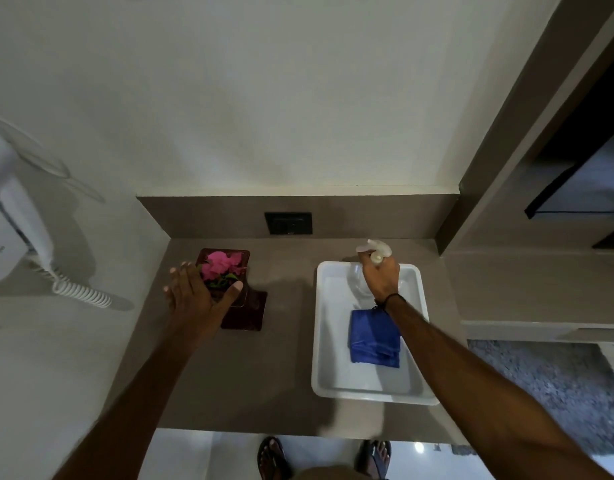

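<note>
My right hand [381, 277] grips the neck of a clear spray bottle [374, 249] with a white trigger head, standing at the far end of a white plastic tray [324, 341]. A folded blue cloth [373, 337] lies in the tray, partly under my right forearm. My left hand [191, 294] reaches to a dark square vase [241, 299] holding pink flowers [219, 265]; the fingers are spread on its left side and the thumb lies against its front. The vase stands on a dark red coaster [253, 315].
The grey counter [250, 375] ends at a low backsplash with a black socket plate [288, 223]. A white wall-mounted hair dryer [14, 230] with a coiled cord [80, 294] hangs at the left. A dark cabinet niche [582, 181] is at the right. My sandalled feet show below the counter edge.
</note>
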`<state>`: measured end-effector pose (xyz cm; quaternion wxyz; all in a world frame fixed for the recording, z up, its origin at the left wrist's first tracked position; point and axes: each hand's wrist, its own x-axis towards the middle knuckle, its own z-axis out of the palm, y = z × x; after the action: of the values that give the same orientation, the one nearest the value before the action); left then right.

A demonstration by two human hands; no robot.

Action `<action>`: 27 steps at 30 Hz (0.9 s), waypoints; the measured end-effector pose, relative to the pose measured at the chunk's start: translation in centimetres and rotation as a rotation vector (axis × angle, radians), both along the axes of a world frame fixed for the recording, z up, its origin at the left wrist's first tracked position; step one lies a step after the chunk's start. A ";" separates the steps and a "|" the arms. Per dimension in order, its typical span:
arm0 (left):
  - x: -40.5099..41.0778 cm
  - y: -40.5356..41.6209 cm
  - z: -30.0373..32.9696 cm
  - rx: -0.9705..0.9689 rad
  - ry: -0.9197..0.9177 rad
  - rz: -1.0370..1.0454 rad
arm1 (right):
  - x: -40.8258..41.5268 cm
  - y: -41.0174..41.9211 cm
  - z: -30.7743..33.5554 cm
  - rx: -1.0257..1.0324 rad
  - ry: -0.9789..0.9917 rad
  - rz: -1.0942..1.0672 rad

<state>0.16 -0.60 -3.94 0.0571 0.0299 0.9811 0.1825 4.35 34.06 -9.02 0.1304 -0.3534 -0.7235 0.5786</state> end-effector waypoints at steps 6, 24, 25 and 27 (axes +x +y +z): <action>0.1 0.1 0.3 0.011 -0.013 0.004 | 2.7 0.5 -0.3 0.120 -0.128 0.153; 0.8 0.7 1.2 0.040 0.034 0.008 | 13.2 -0.9 -5.5 0.980 -0.462 0.993; 0.7 0.6 1.2 0.034 0.033 0.008 | 13.1 -0.9 -5.0 0.887 -0.413 0.920; 0.7 0.6 1.3 0.026 0.031 0.009 | 12.7 -1.1 -3.4 0.640 -0.265 0.697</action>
<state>0.89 0.04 -2.67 0.0408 0.0288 0.9795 0.1949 17.04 32.92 -12.41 -0.0624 -0.1030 -0.9505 0.2866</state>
